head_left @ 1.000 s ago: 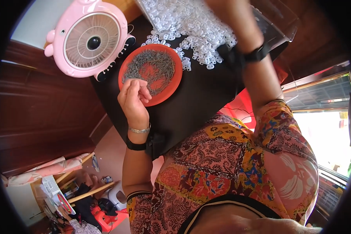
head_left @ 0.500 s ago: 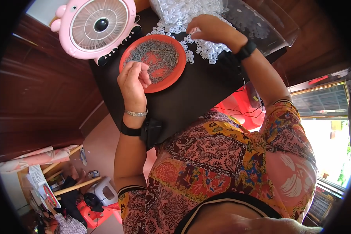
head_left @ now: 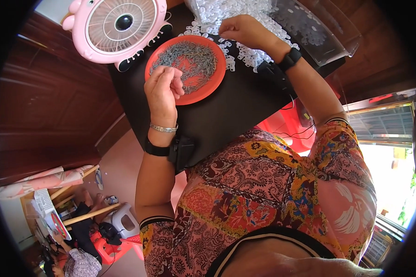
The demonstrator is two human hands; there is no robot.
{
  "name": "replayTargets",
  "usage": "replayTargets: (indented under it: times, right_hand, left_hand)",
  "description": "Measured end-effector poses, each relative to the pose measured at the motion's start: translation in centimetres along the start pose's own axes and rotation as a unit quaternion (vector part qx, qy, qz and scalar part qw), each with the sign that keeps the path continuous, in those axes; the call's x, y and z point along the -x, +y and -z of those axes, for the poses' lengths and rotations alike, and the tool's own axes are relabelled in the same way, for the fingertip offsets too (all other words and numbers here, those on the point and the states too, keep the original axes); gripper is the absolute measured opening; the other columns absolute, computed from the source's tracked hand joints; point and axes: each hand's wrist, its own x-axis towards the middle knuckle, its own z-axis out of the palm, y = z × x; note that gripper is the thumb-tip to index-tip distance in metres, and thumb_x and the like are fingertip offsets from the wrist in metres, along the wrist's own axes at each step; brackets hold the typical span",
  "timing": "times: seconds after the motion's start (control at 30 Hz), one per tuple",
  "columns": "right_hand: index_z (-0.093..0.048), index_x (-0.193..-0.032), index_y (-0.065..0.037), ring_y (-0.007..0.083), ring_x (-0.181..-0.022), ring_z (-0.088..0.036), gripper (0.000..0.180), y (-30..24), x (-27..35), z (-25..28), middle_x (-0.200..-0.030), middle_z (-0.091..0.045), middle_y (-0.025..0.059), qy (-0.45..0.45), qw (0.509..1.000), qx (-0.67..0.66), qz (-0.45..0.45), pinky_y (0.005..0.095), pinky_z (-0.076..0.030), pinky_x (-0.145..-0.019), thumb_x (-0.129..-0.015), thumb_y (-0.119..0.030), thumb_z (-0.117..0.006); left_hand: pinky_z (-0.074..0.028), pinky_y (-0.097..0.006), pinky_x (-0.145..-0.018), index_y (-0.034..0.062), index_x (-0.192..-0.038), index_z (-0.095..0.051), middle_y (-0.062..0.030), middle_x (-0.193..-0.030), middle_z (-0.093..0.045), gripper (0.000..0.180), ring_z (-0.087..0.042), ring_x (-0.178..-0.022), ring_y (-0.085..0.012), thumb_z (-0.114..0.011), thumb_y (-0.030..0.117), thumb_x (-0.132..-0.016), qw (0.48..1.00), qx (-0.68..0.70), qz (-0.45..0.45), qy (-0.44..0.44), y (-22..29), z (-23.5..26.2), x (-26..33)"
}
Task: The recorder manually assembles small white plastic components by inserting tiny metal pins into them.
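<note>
A round orange-red plate [head_left: 202, 95] holds many small grey screws or nails [head_left: 171, 56]; their exact kind is too small to tell. Over the plate's near-left rim is my left hand [head_left: 163, 87], its fingers curled in and the thumb pressed to them; whatever is in them is hidden. My right hand [head_left: 248, 31] hovers at the edge of a heap of small white plastic pieces with holes [head_left: 252, 56], beyond the plate to the right. Its fingers are drawn together in a pinch, and I cannot see what is between them.
A pink animal-shaped fan [head_left: 97, 53] stands at the far left of the dark table [head_left: 208, 120]. Clear plastic bins [head_left: 330, 44] with more pieces lie at the back right. Red plastic stool [head_left: 286, 122] and cables are beyond the table's right edge. Another person [head_left: 81, 263] is at lower left.
My right hand has closed from loosely parted fingers into a pinch by the white pieces. My left hand stays curled over the plate's rim. The whole view has shifted slightly.
</note>
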Motion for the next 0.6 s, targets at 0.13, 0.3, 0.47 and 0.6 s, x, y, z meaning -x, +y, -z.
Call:
replayTargets:
  times: [0.13, 0.3, 0.47, 0.6]
  right_hand:
    - [-0.066, -0.097, -0.001, 0.0074, -0.078, -0.06, 0.017, -3.9, -0.1, -0.5, -0.086, -0.067, 0.0012, -0.077, 0.957, -0.279, 0.005, 0.022, -0.048, -0.073, -0.086, -0.014, -0.064]
    - [-0.067, -0.095, -0.002, 0.0073, -0.081, -0.058, 0.011, -7.6, -0.3, -2.6, -0.087, -0.065, -0.0001, -0.087, 0.913, -0.38, 0.118, 0.023, -0.048, -0.076, -0.086, -0.007, -0.064]
    - [-0.067, -0.092, -0.001, 0.0102, -0.082, -0.059, 0.008, -8.3, -0.1, -4.2, -0.087, -0.064, 0.0026, -0.049, 0.922, -0.321, 0.211, 0.0251, -0.048, -0.077, -0.085, -0.003, -0.064]
    - [-0.067, -0.095, -0.003, 0.0111, -0.082, -0.06, 0.014, -8.4, 0.6, -4.7, -0.088, -0.064, 0.0034, -0.037, 0.91, -0.361, 0.198, 0.0254, -0.049, -0.076, -0.081, -0.003, -0.068]
  left_hand:
    - [-0.034, -0.019, -0.044, 0.0033, -0.083, -0.061, -0.0024, -0.062, -0.056, 0.023, -0.048, -0.047, -0.0083, -0.047, 0.021, -0.091, 0.999, -0.005, 0.035, -0.01, 0.2, -0.4, 0.3]
    - [-0.036, -0.019, -0.046, 0.0028, -0.087, -0.06, -0.0042, -0.066, -0.059, 0.034, -0.051, -0.051, -0.0092, -0.042, 0.032, -0.094, 0.997, 0.02, 0.066, -0.047, 0.5, -0.4, 0.3]
    - [-0.037, -0.021, -0.048, 0.0038, -0.085, -0.057, -0.0033, -0.065, -0.057, 0.028, -0.052, -0.053, -0.0108, -0.045, 0.029, -0.092, 0.99, 0.102, 0.08, -0.061, 0.2, 0.2, -0.1]
    - [-0.037, -0.021, -0.048, 0.005, -0.083, -0.054, -0.0014, -0.064, -0.055, 0.018, -0.052, -0.054, -0.0102, -0.049, 0.02, -0.09, 0.996, 0.071, 0.05, -0.024, 0.5, 0.0, -0.1]
